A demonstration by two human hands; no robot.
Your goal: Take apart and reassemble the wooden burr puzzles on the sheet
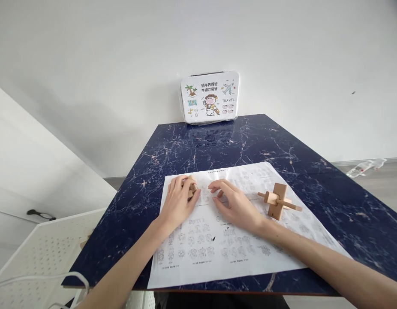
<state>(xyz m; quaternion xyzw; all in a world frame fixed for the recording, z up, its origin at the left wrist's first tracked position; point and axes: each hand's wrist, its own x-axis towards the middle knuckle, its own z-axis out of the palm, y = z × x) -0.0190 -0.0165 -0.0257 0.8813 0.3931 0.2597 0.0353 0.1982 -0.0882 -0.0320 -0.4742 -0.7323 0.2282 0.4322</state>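
Near the left part of the printed sheet (214, 266), my left hand (179, 199) is wrapped round a small wooden block puzzle (192, 189); its fingers hide much of it. My right hand (235, 201) rests over the middle of the sheet, fingers curved and apart, with nothing seen in them. To the right of that hand, a wooden cross-shaped puzzle (277, 201) stands on the paper, a thin rod passing through its upright block. Rows of small line drawings and captions cover the sheet.
The sheet lies on a dark blue marbled table (211, 148). At its far edge a white cartoon-printed case (209, 98) leans on the wall. A white perforated stand (53, 253) with a white cable (40, 277) is at the left. A plastic bottle (365, 166) lies on the floor at right.
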